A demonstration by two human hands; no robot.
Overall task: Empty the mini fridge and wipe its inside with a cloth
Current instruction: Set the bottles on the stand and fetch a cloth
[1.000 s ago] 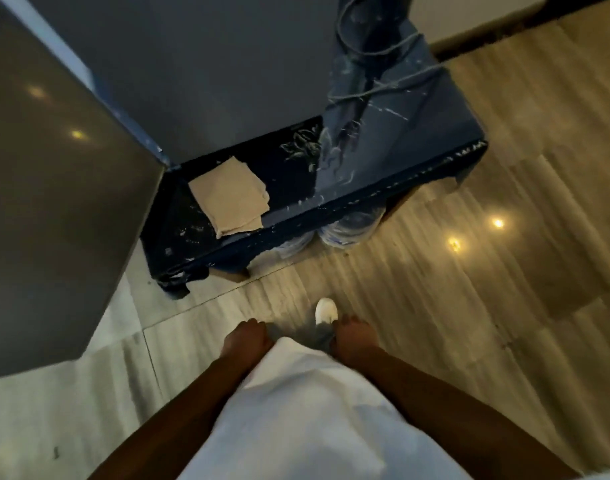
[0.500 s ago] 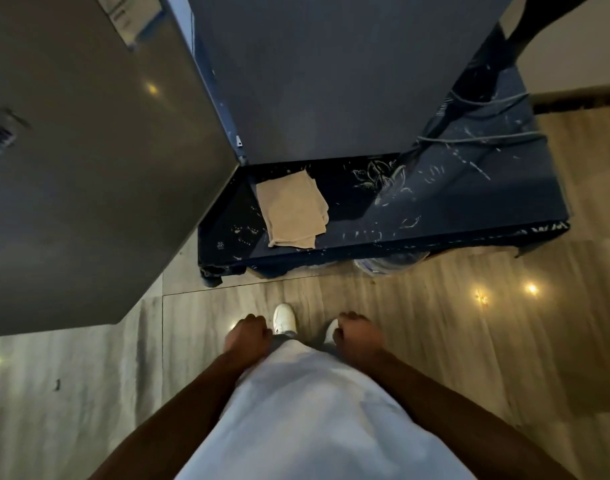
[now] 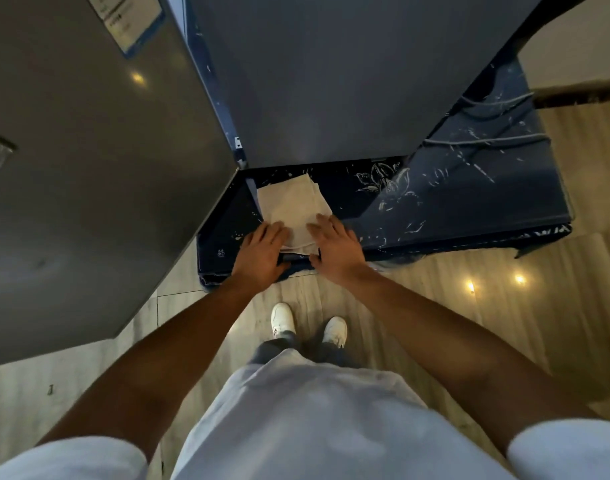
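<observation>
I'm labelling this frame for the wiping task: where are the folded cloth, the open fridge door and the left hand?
folded cloth [image 3: 291, 206]: head view, middle of its top layer.
fridge door [image 3: 89, 174]: head view, grey outer face.
left hand [image 3: 262, 252]: head view, back of the hand.

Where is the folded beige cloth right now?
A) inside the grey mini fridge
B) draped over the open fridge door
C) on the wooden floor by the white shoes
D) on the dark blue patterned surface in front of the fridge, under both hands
D: the folded beige cloth lies on the dark blue patterned surface at the foot of the grey mini fridge, with the left hand and right hand resting flat on its near edge.
</observation>
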